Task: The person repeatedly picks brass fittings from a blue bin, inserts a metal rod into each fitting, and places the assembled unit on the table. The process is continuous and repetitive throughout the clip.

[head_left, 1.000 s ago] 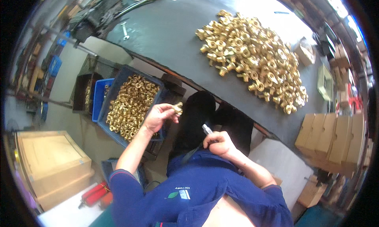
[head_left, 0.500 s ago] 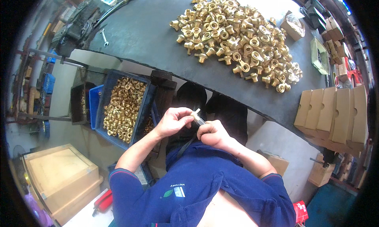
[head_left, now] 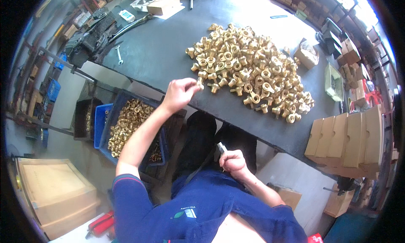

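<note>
A heap of brass fittings [head_left: 253, 70], flanged and with ring-shaped ends, lies on the dark table. My left hand [head_left: 180, 94] reaches over the table's near edge to the heap's left side. Its thumb and fingers pinch a small brass fitting [head_left: 200, 84], partly hidden by the fingertips. Lower down, in front of my legs, my right hand [head_left: 233, 162] is closed around a silver cylindrical tool [head_left: 222, 148]. The tool's bare end points up and left, and the rest is hidden in the fist.
Left of my legs, a blue crate [head_left: 119, 100] holds many more brass fittings. Cardboard boxes [head_left: 344, 141] stand in a row at the table's right end. A wrench [head_left: 120, 55] lies on the table's left part, and a pale green tray [head_left: 333, 83] sits at its right edge.
My left hand has moved from the silver tool up and forward to the heap on the table. My right hand, still holding the tool, has shifted slightly right and nearer me. The view has tilted.
</note>
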`<state>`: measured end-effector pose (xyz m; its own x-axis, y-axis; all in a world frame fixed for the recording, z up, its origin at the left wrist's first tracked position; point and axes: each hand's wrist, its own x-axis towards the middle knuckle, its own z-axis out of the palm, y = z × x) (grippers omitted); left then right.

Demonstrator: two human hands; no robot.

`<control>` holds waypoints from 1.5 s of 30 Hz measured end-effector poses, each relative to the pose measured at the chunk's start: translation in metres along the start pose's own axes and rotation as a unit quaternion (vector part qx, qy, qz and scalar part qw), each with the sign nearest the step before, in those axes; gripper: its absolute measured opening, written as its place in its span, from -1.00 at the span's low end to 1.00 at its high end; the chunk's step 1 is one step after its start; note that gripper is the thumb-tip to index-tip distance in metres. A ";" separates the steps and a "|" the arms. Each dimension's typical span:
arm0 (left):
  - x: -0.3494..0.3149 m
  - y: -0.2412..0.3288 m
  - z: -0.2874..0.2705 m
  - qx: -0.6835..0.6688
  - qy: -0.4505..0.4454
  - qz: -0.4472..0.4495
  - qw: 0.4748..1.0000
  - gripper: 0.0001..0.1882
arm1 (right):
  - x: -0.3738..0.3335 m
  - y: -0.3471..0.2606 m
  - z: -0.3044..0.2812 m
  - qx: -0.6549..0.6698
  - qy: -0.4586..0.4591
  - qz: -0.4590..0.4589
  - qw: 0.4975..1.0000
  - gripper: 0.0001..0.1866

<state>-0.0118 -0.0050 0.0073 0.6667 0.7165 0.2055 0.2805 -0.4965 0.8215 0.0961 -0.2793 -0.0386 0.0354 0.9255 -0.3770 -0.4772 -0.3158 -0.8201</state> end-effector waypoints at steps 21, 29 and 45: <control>-0.018 -0.071 -0.087 0.122 0.141 -0.070 0.980 -0.74 | -0.005 0.012 0.004 -0.006 0.018 0.014 1.000 -0.84; -0.201 -0.247 -0.139 0.130 0.104 -0.331 0.929 -0.70 | 0.009 0.018 0.011 -0.029 0.015 0.078 0.996 -0.83; -0.254 -0.260 -0.143 0.356 0.023 -0.491 0.794 -0.79 | 0.026 0.009 0.040 -0.082 0.019 0.116 0.990 -0.87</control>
<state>-0.3529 0.0121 -0.1820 -0.1377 0.9388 -0.3156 0.9804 0.1746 0.0915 0.0579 -0.2497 -0.0386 -0.0240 0.8168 -0.5765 -0.3280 -0.5512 -0.7672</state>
